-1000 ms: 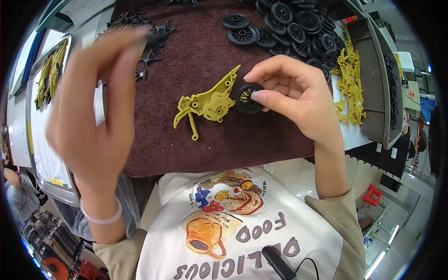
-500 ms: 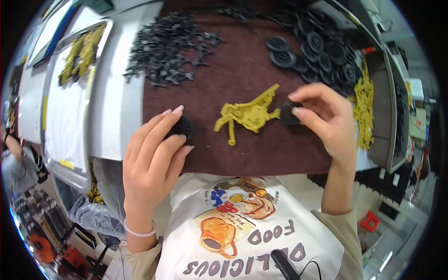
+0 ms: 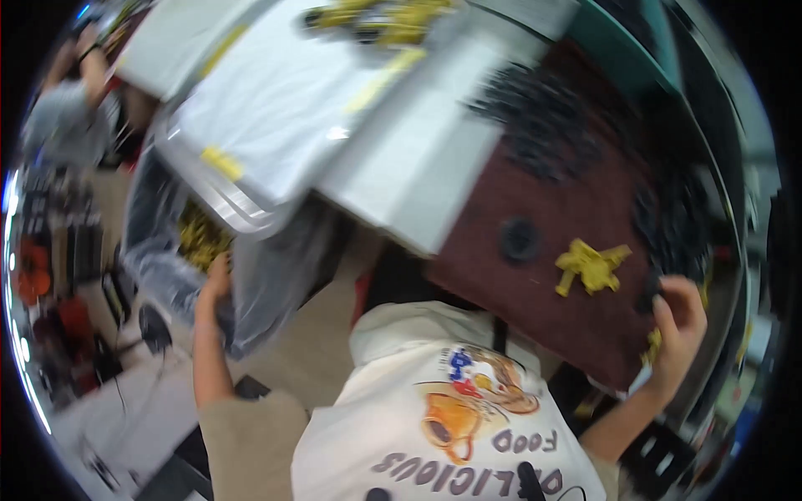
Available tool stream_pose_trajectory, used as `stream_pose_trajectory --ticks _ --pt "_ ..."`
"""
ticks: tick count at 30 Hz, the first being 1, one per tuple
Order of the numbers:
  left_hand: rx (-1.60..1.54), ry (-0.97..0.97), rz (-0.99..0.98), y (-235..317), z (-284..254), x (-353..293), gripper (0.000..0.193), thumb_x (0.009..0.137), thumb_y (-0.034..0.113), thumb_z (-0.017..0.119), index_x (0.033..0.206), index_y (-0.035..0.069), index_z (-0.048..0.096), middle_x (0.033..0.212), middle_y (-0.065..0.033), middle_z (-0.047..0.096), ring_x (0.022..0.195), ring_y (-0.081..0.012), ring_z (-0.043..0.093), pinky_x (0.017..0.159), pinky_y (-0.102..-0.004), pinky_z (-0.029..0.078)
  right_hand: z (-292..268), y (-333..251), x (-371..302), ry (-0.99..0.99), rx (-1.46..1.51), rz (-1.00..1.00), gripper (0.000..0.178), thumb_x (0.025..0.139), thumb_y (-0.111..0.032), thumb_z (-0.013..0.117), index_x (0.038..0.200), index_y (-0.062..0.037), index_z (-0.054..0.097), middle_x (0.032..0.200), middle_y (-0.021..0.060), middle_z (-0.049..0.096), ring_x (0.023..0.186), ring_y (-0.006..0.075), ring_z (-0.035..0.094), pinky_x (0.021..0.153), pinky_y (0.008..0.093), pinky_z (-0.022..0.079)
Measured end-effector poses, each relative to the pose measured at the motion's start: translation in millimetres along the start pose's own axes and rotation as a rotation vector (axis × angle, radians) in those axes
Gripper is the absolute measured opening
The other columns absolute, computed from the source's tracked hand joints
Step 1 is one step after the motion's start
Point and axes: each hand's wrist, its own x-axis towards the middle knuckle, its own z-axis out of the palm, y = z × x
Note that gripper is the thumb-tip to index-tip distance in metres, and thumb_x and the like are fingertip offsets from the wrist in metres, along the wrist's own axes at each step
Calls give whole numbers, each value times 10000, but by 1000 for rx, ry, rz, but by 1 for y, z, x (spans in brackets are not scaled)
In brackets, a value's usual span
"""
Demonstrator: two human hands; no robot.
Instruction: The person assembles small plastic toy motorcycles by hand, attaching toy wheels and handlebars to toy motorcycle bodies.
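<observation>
Head view: pinching black wheel (image 3: pixel 647 296) with right hand (image 3: pixel 682 316) near right edge of mat (image 3: pixel 478 264). With left hand (image 3: pixel 216 280), touching or nearly touching yellow parts (image 3: pixel 199 234) in plastic bag (image 3: pixel 273 280); cannot tell whether grasping. Judging wheel light, stiff; best gripped by rim.

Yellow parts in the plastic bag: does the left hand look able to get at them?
Probably yes: the left hand is right at the yellow parts, and the plastic bag looks open above them.
</observation>
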Motion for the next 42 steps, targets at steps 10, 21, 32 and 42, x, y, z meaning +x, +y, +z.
stream_pose_trajectory --ticks 10,21,32,42 --pt "40 110 -557 -17 -14 119 598 817 313 645 1342 69 496 1379 -212 480 1238 -410 490 992 -448 445 -39 4 -11 47 -185 4 238 885 -36 591 1117 15 592 1072 44 594 1005 124 547 916 245 391" --pt "361 -387 -422 52 -9 135 523 751 238 772 1242 157 610 1416 -105 466 1268 -351 473 895 -526 494 7 -48 6 22 -383 -75 192 895 -61 615 1078 -1 621 1011 26 609 903 108 538 810 239 417" --pt "191 -273 -583 79 -87 108 469 655 237 854 1007 -26 690 981 -186 700 902 -319 683 757 -414 544 15 -46 28 -86 -365 -118 213 897 -65 603 1106 -26 603 1043 -12 592 883 45 516 725 180 387" --pt "-707 526 -156 176 -117 -26 232 923 127 566 1059 -45 642 863 -79 665 718 -129 604 651 -251 474 8 -30 24 -50 -337 9 210 874 -69 611 1072 1 597 1046 47 594 974 121 546 892 238 391"
